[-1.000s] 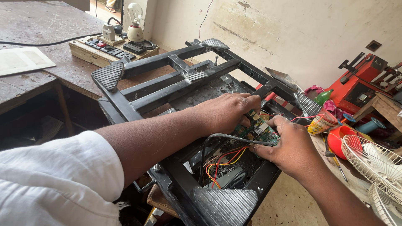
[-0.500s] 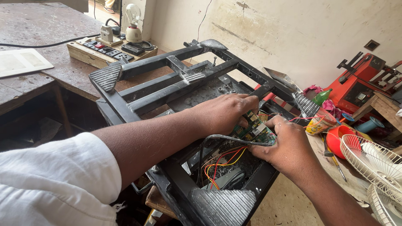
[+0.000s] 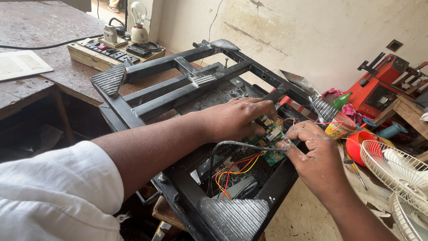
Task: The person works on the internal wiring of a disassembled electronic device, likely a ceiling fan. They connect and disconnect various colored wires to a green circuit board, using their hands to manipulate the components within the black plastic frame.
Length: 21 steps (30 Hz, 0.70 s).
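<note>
Worn brown workbench (image 3: 35,27) at upper left, scuffed cream wall (image 3: 312,31) along the top, pale floor (image 3: 298,218) at lower right.

Nearest, lower left: white sleeve (image 3: 53,201), forearm running toward centre frame. Bottom centre: ribbed grey foot pad (image 3: 234,218) on the near corner of a black metal frame (image 3: 151,67), tilted, filling the middle.

Centre: green circuit board (image 3: 272,139) inside the frame, red, yellow and orange wires (image 3: 236,167) trailing down from it, grey cable (image 3: 232,145) arching over. Left hand (image 3: 234,118) palm down, fingers curled onto the board's upper edge, pressing it. Right hand (image 3: 314,154) closed, thumb and fingertips pinching the board's right edge.

Against half a second before: both hands in the same grip, board in the same spot, barely any shift.

Little room around the board: frame bars close above and left, frame edge just under the right hand; open floor only at lower right.

Right edge: white fan guard (image 3: 397,172), orange bowl (image 3: 361,145), small printed cup (image 3: 341,127), screwdriver (image 3: 354,167) on the floor. Farther, upper right: red machine (image 3: 383,87). Upper left, far: wooden switch board (image 3: 113,51) with a light bulb (image 3: 139,11).
</note>
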{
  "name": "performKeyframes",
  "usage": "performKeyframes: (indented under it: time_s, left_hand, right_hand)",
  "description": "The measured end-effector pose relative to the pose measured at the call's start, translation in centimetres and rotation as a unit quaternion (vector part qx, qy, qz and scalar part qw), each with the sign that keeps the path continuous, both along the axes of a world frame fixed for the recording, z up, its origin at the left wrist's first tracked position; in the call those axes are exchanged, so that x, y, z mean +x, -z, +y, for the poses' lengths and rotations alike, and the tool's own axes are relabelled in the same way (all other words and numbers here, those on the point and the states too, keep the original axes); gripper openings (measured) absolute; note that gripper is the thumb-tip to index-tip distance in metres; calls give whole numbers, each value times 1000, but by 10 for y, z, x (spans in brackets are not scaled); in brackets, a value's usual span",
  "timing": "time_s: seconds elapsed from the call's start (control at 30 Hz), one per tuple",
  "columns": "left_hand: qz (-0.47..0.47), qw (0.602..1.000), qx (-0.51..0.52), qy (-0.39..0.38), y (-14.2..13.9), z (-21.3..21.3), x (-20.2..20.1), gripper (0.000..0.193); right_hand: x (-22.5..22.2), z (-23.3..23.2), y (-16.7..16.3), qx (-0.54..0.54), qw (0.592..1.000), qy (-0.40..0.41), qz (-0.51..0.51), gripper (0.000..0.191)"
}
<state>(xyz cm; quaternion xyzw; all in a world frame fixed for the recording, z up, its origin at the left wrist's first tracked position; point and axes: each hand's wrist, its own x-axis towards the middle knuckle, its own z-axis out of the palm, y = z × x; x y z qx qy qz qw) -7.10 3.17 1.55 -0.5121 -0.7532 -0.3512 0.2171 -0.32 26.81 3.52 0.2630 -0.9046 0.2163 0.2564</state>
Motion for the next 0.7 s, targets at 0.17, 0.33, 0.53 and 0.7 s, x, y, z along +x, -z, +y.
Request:
performKeyframes:
  time_s: [0.17, 0.33, 0.53, 0.7]
  left_hand:
    - [14, 996, -78, -47, -12, 2, 15, 82]
    - [-22, 978, -163, -128, -22, 18, 25, 82]
    - [-7, 981, -160, -109, -22, 24, 24, 66]
    - [63, 972, -182, -135, -22, 31, 27, 80]
  right_hand:
    - [4, -4, 8, -40, 999, -1, 0, 11]
    - [5, -1, 12, 4, 998, 46, 41, 14]
    - [2, 5, 14, 0, 998, 29, 49, 11]
    - [1, 11, 17, 2, 998, 30, 49, 11]
